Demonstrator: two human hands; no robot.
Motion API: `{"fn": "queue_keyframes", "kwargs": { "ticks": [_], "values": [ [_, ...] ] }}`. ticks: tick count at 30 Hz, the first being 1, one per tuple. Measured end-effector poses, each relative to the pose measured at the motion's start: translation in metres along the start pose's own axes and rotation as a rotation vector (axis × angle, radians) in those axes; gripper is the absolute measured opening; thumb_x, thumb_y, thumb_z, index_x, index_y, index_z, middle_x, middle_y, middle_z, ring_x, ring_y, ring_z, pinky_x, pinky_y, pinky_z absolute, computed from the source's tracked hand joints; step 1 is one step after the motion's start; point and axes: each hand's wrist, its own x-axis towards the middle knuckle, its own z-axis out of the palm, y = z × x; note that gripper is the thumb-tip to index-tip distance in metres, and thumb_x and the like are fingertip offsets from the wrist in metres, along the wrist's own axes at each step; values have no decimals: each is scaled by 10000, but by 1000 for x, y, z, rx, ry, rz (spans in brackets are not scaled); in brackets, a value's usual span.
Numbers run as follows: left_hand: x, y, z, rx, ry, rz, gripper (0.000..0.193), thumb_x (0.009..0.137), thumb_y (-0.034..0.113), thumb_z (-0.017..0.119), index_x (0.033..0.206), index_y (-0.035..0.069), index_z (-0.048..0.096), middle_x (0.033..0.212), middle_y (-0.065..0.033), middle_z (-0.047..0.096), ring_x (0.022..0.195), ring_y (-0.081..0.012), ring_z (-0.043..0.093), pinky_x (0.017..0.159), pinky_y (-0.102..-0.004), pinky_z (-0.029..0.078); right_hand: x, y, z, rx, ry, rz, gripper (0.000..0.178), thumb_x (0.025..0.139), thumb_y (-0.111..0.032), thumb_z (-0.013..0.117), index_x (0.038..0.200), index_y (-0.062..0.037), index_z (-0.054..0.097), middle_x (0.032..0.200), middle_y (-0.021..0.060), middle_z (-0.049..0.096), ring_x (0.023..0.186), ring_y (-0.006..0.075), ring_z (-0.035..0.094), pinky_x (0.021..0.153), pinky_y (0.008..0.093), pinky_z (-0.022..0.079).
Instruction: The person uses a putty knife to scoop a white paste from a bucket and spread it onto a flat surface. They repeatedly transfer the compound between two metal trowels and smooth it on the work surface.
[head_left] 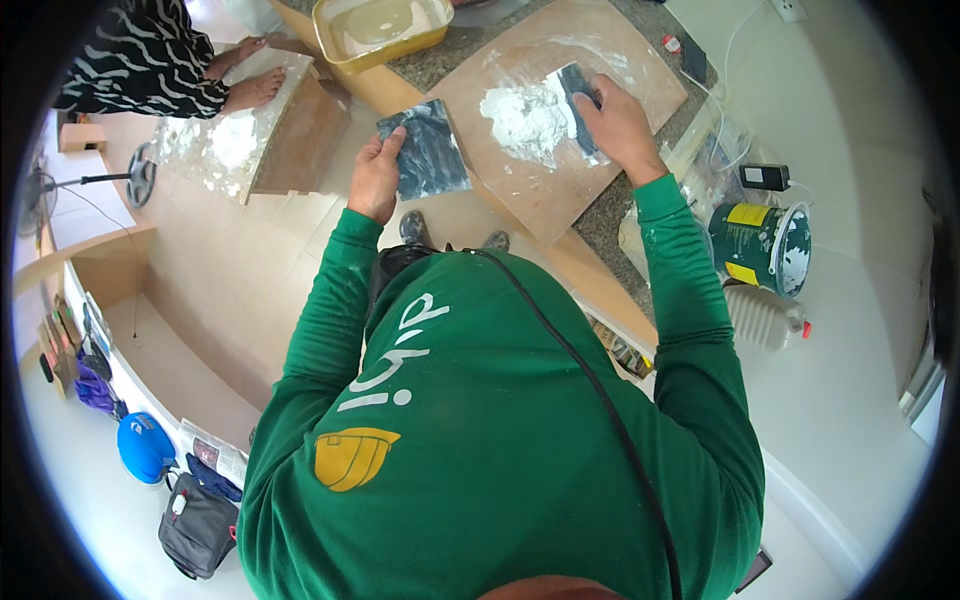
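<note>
Plaster heap (pixel 527 120) on brown board (pixel 560 110), directly left of the right hand (pixel 620 125), whose fingers clench a scraper blade (pixel 578 105) touching its edge. Left hand (pixel 376 180) grips dark square plate (pixel 425 150), held apart, lower left.

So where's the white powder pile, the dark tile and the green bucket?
white powder pile (pixel 528 120), head view, middle of the heap
dark tile (pixel 428 152), head view, centre of its face
green bucket (pixel 757 245), head view, its side
</note>
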Motion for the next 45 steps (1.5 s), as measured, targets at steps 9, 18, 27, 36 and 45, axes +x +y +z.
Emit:
{"fn": "queue_keyframes", "kwargs": {
  "ticks": [9, 18, 27, 36, 45],
  "values": [
    [12, -17, -3, 272, 61, 115, 362, 1047, 280, 569, 1203, -37, 649, 1054, -72, 724, 942, -161, 646, 890, -320, 494, -20, -30, -26, -65, -53, -26, 271, 948, -230, 617, 1142, -42, 596, 956, 262, 698, 906, 458, 683, 791, 517, 531],
    [46, 14, 82, 1075, 232, 344, 451, 967, 377, 590, 1018, -61, 682, 953, -336, 677, 951, -493, 662, 860, -512, 521, 11, 109, -22, 628, -26, 94, 320, 966, -165, 653, 1204, 43, 604, 1048, 123, 717, 923, 173, 666, 815, 336, 524],
    [44, 42, 220, 1365, 96, 537, 425, 973, 306, 539, 985, -93, 686, 942, -347, 674, 956, -505, 660, 899, -535, 522, 8, 127, 2, 879, -169, 186, 329, 946, -118, 693, 1208, 65, 615, 1038, 101, 724, 876, 136, 664, 763, 303, 532],
    [-10, 51, 181, 1176, 343, 359, 446, 983, 375, 591, 1002, -58, 696, 887, -276, 694, 838, -402, 677, 804, -456, 529, -7, 140, -14, 903, -235, 197, 295, 937, -125, 681, 1155, 73, 661, 1005, 113, 730, 855, 158, 664, 785, 331, 535],
    [-24, -22, 109, 240, 248, 211, 296, 1047, 250, 587, 1139, -16, 675, 979, -30, 715, 827, -88, 643, 763, -244, 511, 34, 72, -1, 284, -26, -170, 291, 936, -214, 611, 1125, -3, 679, 1013, 203, 736, 954, 380, 700, 832, 467, 536]
  ]
}}
